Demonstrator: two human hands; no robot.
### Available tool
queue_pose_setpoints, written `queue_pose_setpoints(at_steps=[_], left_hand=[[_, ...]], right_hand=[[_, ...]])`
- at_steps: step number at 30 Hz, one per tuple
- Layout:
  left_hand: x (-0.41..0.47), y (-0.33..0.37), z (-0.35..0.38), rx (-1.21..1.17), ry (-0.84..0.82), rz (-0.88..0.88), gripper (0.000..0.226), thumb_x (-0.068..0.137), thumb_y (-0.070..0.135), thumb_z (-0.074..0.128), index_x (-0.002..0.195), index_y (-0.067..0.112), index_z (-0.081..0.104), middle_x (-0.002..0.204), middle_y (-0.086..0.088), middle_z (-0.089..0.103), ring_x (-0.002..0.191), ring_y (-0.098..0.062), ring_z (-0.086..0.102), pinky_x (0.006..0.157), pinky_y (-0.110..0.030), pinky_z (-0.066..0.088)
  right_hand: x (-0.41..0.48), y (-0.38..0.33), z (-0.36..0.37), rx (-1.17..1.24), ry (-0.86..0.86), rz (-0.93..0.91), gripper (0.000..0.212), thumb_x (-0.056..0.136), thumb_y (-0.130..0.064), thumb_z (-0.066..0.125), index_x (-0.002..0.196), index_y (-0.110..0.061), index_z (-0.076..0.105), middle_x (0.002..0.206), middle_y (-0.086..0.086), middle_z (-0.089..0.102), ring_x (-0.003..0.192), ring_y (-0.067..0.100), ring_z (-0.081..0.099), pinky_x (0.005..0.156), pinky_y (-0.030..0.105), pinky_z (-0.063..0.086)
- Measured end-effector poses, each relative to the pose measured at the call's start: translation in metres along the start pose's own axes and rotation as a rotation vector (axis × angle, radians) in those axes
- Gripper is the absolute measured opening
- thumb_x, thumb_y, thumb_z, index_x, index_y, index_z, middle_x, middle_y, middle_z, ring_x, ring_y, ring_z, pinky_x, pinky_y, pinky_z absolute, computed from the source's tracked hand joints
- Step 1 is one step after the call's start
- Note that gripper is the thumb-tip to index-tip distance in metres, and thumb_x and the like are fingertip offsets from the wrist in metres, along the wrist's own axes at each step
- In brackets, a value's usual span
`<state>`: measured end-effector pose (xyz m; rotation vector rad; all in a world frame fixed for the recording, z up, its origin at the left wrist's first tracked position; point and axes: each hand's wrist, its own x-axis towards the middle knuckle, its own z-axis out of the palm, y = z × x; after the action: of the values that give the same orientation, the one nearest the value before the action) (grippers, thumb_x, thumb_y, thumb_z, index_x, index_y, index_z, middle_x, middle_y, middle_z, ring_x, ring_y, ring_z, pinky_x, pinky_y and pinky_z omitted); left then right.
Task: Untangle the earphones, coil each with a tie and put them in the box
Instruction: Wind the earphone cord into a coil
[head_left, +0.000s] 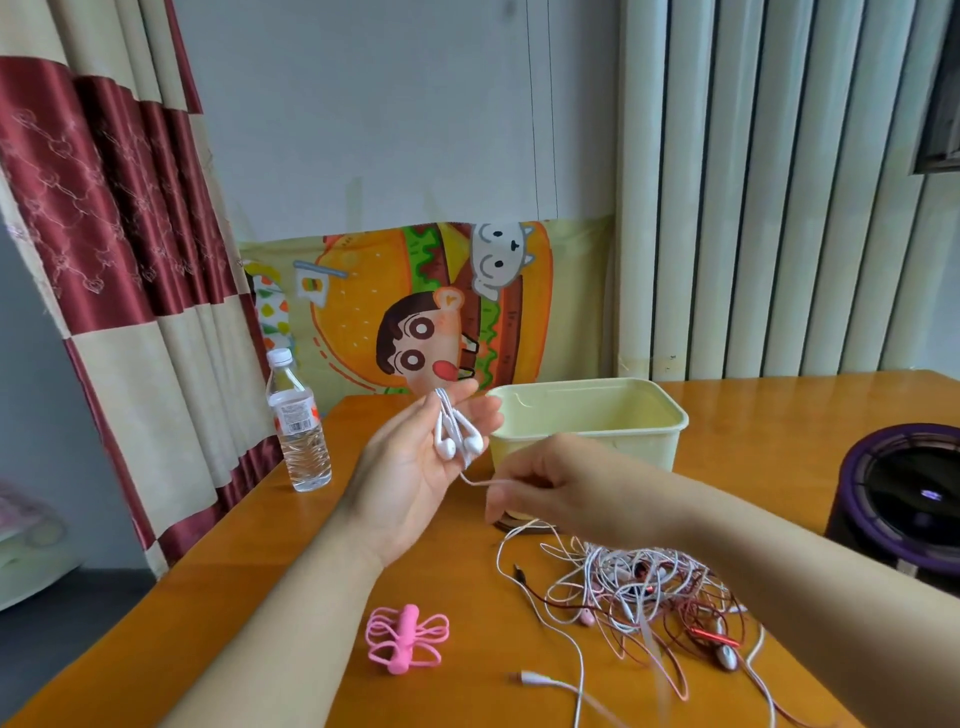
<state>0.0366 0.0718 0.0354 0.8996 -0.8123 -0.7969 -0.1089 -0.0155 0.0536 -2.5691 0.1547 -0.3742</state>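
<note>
My left hand is raised palm up above the table, with a pair of white earbuds hanging over its fingers. Their white cable runs to my right hand, which pinches it just in front of the pale yellow box. Beneath my right forearm lies a tangle of white, pink and red earphone cables. A white plug end trails toward the near edge. A bundle of pink ties lies at the front centre.
A water bottle stands at the table's left edge. A round dark purple device sits at the right. The orange table meets a cartoon poster and curtains behind.
</note>
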Motion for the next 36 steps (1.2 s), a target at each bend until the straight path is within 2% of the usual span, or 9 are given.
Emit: queue_pose_setpoints(at_steps=[3,6,13,16,21,27,30,33,36], left_hand=[[-0.004,-0.006,-0.003,0.186,-0.06,-0.073,0.044,0.095,0.032,0.036,0.117,0.003,0.059,0.11,-0.03,0.06,0.098,-0.027,0.06,0.099,-0.044,0.042],[-0.011,-0.007,-0.001,0.222,-0.185,-0.167,0.049,0.09,0.037,0.034,0.112,0.0,0.059,0.093,-0.019,0.068,0.094,-0.026,0.065,0.106,-0.053,0.033],[-0.02,0.007,0.004,-0.078,-0.197,-0.204,0.039,0.088,0.028,0.04,0.089,0.004,0.07,0.072,-0.01,0.064,0.068,-0.018,0.065,0.092,-0.043,0.05],[-0.021,0.016,0.001,-0.18,-0.166,-0.159,0.039,0.088,0.026,0.04,0.082,0.006,0.074,0.071,-0.009,0.063,0.066,-0.018,0.065,0.086,-0.041,0.054],[-0.016,0.024,-0.004,-0.223,-0.009,-0.028,0.035,0.099,0.026,0.032,0.105,0.007,0.061,0.082,-0.006,0.07,0.081,-0.017,0.07,0.093,-0.041,0.051],[-0.008,0.011,-0.006,0.014,0.051,0.023,0.035,0.1,0.025,0.031,0.11,0.007,0.059,0.089,-0.007,0.072,0.087,-0.018,0.069,0.089,-0.035,0.048],[-0.012,-0.001,0.001,0.239,-0.015,-0.046,0.042,0.096,0.031,0.033,0.11,0.003,0.06,0.087,-0.014,0.065,0.076,-0.016,0.062,0.075,-0.031,0.048],[-0.018,-0.008,0.009,0.288,-0.08,-0.104,0.045,0.09,0.036,0.038,0.105,0.001,0.062,0.083,-0.017,0.063,0.081,-0.023,0.062,0.096,-0.05,0.042],[-0.021,-0.008,0.017,0.224,-0.098,-0.135,0.04,0.091,0.033,0.037,0.098,0.002,0.062,0.072,-0.009,0.066,0.07,-0.018,0.064,0.1,-0.055,0.04]], right_hand=[[0.003,-0.009,-0.018,-0.001,0.124,-0.042,0.03,0.097,-0.027,0.05,0.084,-0.006,0.067,0.056,-0.007,0.044,0.049,0.005,0.038,0.049,0.017,0.033],[0.013,-0.011,-0.028,0.029,0.278,-0.034,0.035,0.096,-0.028,0.051,0.082,0.001,0.066,0.045,-0.011,0.04,0.045,0.003,0.038,0.046,0.014,0.032],[0.039,0.012,-0.015,0.214,0.415,0.047,0.035,0.093,-0.034,0.054,0.072,-0.006,0.062,0.058,-0.003,0.043,0.048,0.003,0.038,0.05,0.015,0.033],[0.043,0.02,0.002,0.255,0.332,0.071,0.037,0.095,-0.032,0.051,0.069,-0.006,0.058,0.058,0.0,0.044,0.05,0.006,0.042,0.049,0.015,0.035],[0.04,0.015,0.021,0.145,0.047,0.037,0.033,0.098,-0.033,0.046,0.074,-0.023,0.065,0.056,-0.001,0.042,0.054,0.013,0.04,0.056,0.028,0.036],[0.019,-0.004,0.008,-0.004,-0.143,-0.065,0.025,0.098,-0.031,0.048,0.091,-0.022,0.07,0.048,-0.022,0.048,0.05,-0.001,0.046,0.052,0.011,0.036],[0.012,-0.01,-0.013,0.044,-0.016,-0.09,0.026,0.098,-0.028,0.049,0.079,-0.021,0.065,0.05,-0.019,0.051,0.049,-0.003,0.048,0.052,0.01,0.036],[0.014,-0.009,-0.032,0.103,0.205,-0.092,0.033,0.097,-0.031,0.046,0.071,-0.018,0.062,0.053,-0.011,0.048,0.048,0.002,0.042,0.051,0.013,0.035],[0.017,-0.002,-0.039,0.144,0.316,-0.054,0.032,0.096,-0.034,0.048,0.07,-0.022,0.063,0.06,0.0,0.044,0.055,0.011,0.04,0.052,0.022,0.034]])
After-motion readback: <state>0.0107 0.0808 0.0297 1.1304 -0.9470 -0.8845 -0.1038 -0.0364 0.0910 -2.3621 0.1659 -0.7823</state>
